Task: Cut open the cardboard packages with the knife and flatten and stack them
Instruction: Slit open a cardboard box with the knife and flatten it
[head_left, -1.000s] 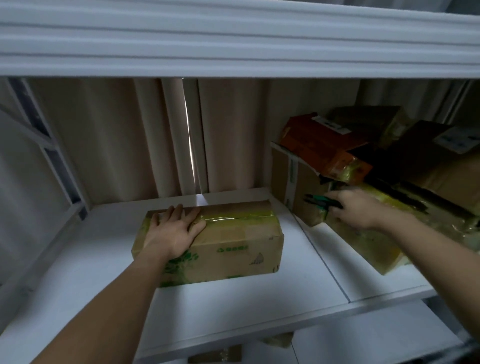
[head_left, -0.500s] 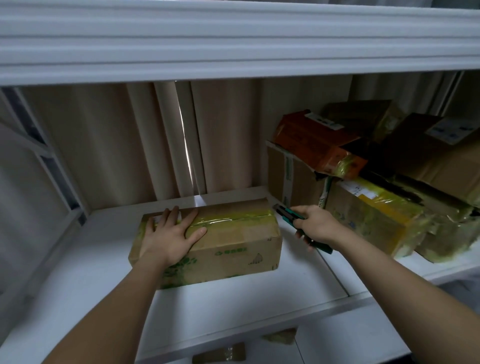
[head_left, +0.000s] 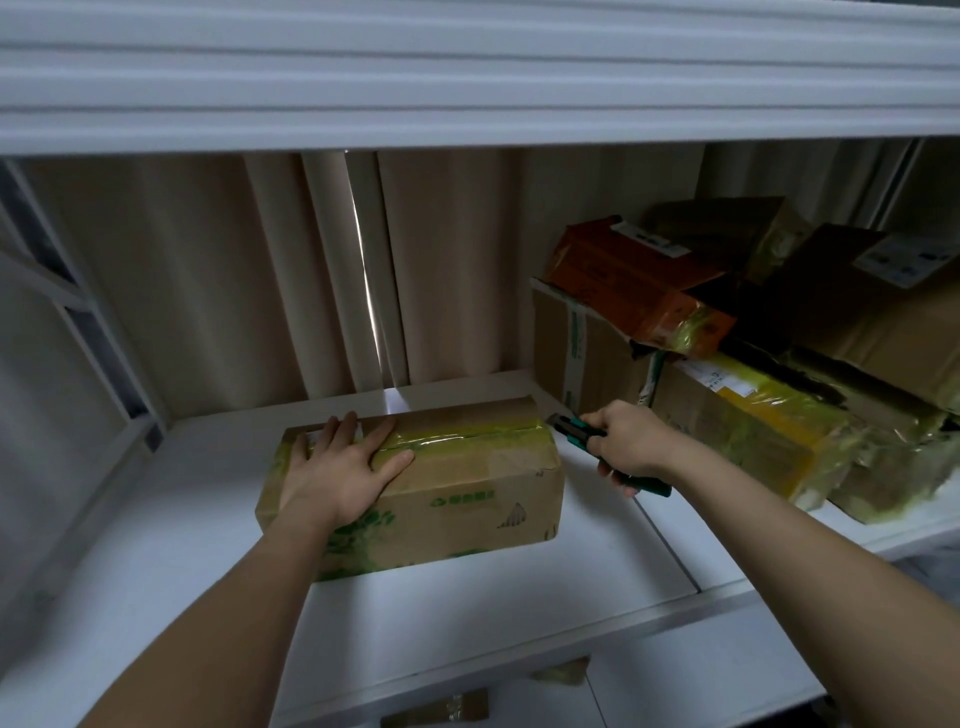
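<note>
Head view: a sealed cardboard package lies on its long side on the white shelf, at the centre of the frame, its top seam covered with yellowish tape and its front face printed in green. The left hand rests flat on the left end of the package top, fingers straight and slightly spread, thumb lying across the tape. The right hand, just right of the package, has its fingers curled tightly round the green-handled knife; the knife's front end points toward the upper right corner of the package and lies just beside it, though contact cannot be judged. The handle's rear end shows below the hand. At the right of the frame, further packages are piled on the same shelf: an orange box sits tilted on a brown carton, with tape-wrapped parcels beside and behind it. A beige curtain hangs behind the shelf, and the white edge of an upper shelf spans the top of the frame.
</note>
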